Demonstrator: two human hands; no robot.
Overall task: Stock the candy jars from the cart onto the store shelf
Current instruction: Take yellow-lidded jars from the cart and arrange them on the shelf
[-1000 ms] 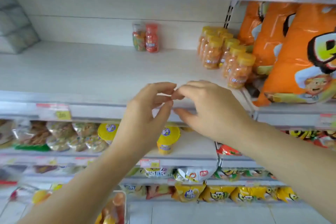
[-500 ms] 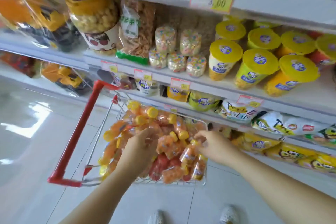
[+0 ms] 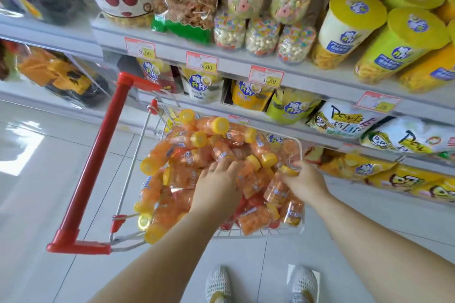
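In cart point(image 3: 94, 162), candy jars point(image 3: 187, 145) under fingers point(image 3: 222, 163)

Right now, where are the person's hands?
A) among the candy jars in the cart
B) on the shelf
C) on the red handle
A: the left hand and right hand both reach into the candy jars piled in the cart, clear of its red handle.

Resting left hand point(image 3: 219, 186) palm-down on candy jars point(image 3: 187, 155) heaped in cart point(image 3: 258, 232); gripping yellow-capped jar point(image 3: 277, 190) in right hand point(image 3: 306, 183) at heap's 3 o'clock, red cart handle point(image 3: 93, 162) at 9 o'clock.
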